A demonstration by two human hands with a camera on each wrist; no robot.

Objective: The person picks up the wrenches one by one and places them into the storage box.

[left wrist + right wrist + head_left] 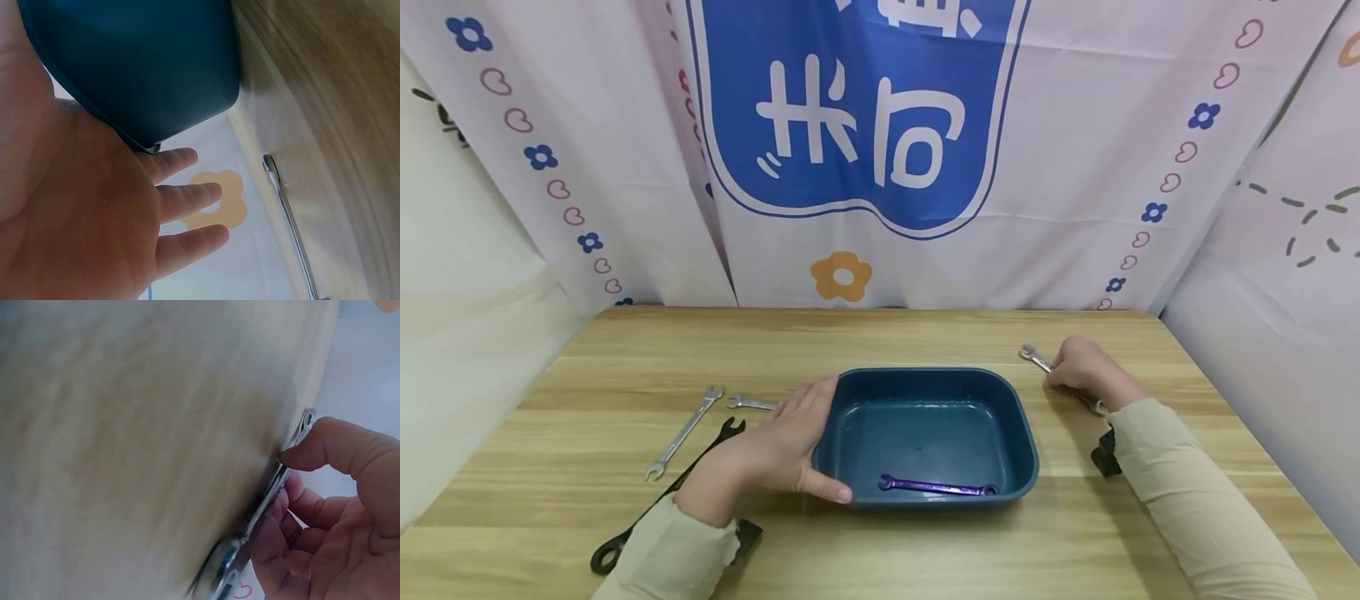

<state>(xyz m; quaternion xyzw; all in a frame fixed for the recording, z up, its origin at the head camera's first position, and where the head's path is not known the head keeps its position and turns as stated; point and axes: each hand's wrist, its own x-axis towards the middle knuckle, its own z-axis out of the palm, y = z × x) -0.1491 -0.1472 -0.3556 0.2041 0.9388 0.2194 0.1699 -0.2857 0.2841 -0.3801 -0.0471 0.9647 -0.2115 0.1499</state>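
Observation:
My right hand [1086, 367] pinches a silver wrench [1036, 358] between thumb and fingers, low over the right part of the table. Both ends of that wrench stick out past the hand. My left hand [790, 442] rests against the left side of a dark blue-green plastic basin [917, 369], its fingers straight and its thumb at the near left corner. A purple wrench [936, 486] lies in the basin along the near wall. Partly hidden behind the left hand is a small silver wrench [752, 403].
Left of the basin lie a longer silver wrench [688, 429] and a big black wrench [640, 522], which the left forearm partly covers. The wooden table [880, 337] ends at a printed cloth [775, 258] at the back, with more cloth at both sides.

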